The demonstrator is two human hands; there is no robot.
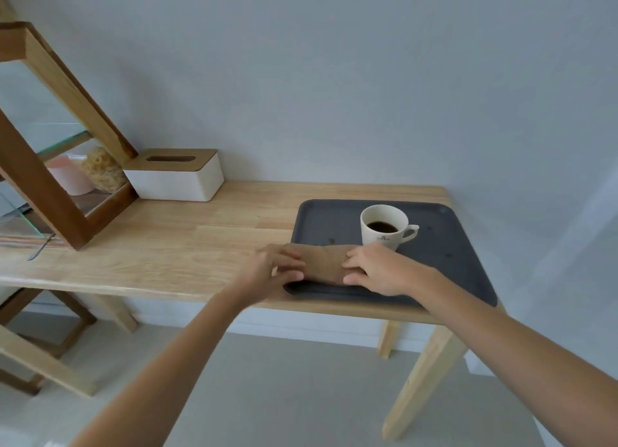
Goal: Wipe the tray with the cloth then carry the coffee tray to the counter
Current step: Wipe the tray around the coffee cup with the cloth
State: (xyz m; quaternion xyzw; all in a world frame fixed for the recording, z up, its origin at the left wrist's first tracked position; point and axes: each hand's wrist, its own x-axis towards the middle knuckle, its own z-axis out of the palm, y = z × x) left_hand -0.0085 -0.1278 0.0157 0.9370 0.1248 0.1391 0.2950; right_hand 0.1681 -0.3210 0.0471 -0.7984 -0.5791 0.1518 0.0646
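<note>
A dark grey tray lies on the right end of a light wooden table. A white cup of black coffee stands on it, handle to the right. Small dark spots mark the tray's surface. A brown cloth, folded into a band, lies over the tray's near left corner. My left hand grips its left end and my right hand grips its right end, just in front of the cup.
A white tissue box with a wooden lid sits at the back left of the table. Further left stands a wooden-framed glass cabinet holding jars. A grey wall runs behind; the floor lies below.
</note>
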